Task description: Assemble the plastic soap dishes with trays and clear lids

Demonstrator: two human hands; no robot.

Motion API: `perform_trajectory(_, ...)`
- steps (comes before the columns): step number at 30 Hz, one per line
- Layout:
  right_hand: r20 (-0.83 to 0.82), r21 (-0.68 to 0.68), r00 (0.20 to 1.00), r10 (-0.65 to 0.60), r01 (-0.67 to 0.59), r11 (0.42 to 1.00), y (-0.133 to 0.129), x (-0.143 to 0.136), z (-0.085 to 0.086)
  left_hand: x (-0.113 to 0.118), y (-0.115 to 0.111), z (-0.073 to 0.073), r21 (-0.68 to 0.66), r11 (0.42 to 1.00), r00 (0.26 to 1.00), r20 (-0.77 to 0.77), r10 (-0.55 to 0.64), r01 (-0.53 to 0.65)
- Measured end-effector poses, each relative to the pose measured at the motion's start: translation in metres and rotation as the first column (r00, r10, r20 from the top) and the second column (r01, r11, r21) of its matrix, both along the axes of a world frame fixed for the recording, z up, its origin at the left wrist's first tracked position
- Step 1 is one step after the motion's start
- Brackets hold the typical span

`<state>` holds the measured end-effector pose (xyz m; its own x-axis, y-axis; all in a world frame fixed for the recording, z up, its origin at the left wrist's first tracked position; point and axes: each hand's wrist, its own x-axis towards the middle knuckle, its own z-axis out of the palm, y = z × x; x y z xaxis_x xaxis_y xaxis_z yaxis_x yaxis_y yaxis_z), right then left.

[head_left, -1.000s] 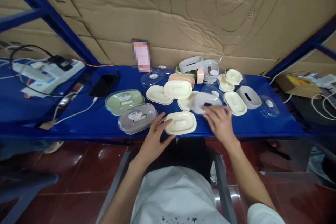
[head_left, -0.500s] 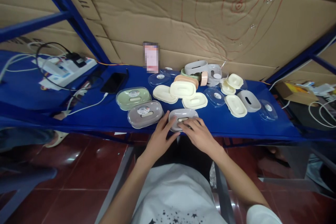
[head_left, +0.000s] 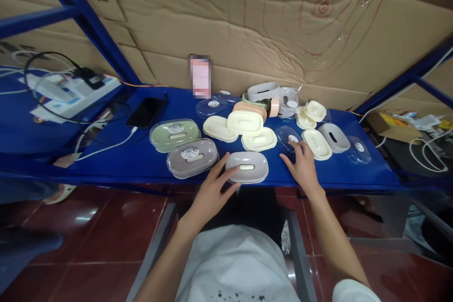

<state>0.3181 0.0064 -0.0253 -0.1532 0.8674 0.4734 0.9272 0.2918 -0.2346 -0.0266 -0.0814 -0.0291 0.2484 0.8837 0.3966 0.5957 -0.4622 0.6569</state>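
A light grey oval box (head_left: 256, 173) with a cream slot in its top sits at the table's front edge. My left hand (head_left: 214, 188) rests at its left side, fingers spread, one fingertip over its top. Farther right, my right hand (head_left: 302, 167) is open with fingers apart, its fingertips at a clear oval lid (head_left: 286, 136) bearing a round sticker; whether they touch it I cannot tell. To the left lie a grey box under a clear lid (head_left: 205, 151) and a green box under a clear lid (head_left: 161, 138).
Cream oval trays (head_left: 245, 122) overlap behind the grey box. A grey sleeve (head_left: 341, 144) and another clear lid (head_left: 359, 150) lie at right. A black phone (head_left: 146, 112) and a power strip (head_left: 106, 86) with cables are at left. Cardboard (head_left: 212, 19) stands behind the blue table (head_left: 336, 172).
My right hand has left the grey box and moved right to the clear lid. My left hand remains beside the box. The view has shifted slightly.
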Motion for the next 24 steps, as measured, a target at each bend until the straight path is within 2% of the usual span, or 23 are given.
perform_trajectory(4,-0.050,0.042,0.998,-0.029,0.031,0.999,-0.027,0.000,-0.002,-0.004,0.000,0.004,-0.072,0.997,1.000,0.002,-0.028,0.028)
perform_trajectory(8,-0.188,0.053,0.982,0.007,0.003,0.999,-0.054,-0.002,0.006,-0.006,0.007,0.008,-0.151,0.988,0.999,0.023,-0.034,0.037)
perform_trajectory(10,-0.263,0.051,0.961,0.090,-0.079,0.996,-0.066,-0.011,0.012,-0.004,0.013,0.009,-0.180,0.983,1.000,0.014,-0.022,0.024)
perform_trajectory(12,-0.269,0.034,0.934,0.237,-0.237,0.971,-0.075,-0.026,0.015,-0.001,0.018,0.008,-0.202,0.979,1.000,-0.021,-0.014,0.009)
perform_trajectory(14,-0.230,0.014,0.893,0.388,-0.395,0.918,-0.077,-0.044,0.017,0.002,0.021,0.007,-0.217,0.976,0.999,-0.047,-0.017,0.006)
perform_trajectory(16,-0.191,0.000,0.852,0.488,-0.497,0.867,-0.074,-0.059,0.018,0.003,0.021,0.006,-0.223,0.975,0.998,-0.050,-0.023,0.012)
perform_trajectory(19,-0.150,-0.010,0.817,0.557,-0.564,0.825,-0.066,-0.072,0.019,0.002,0.019,0.006,-0.223,0.975,0.999,-0.050,-0.013,0.001)
perform_trajectory(24,-0.107,-0.017,0.796,0.596,-0.601,0.799,-0.058,-0.073,0.019,-0.001,0.018,0.008,-0.183,0.983,0.997,-0.075,-0.033,0.018)
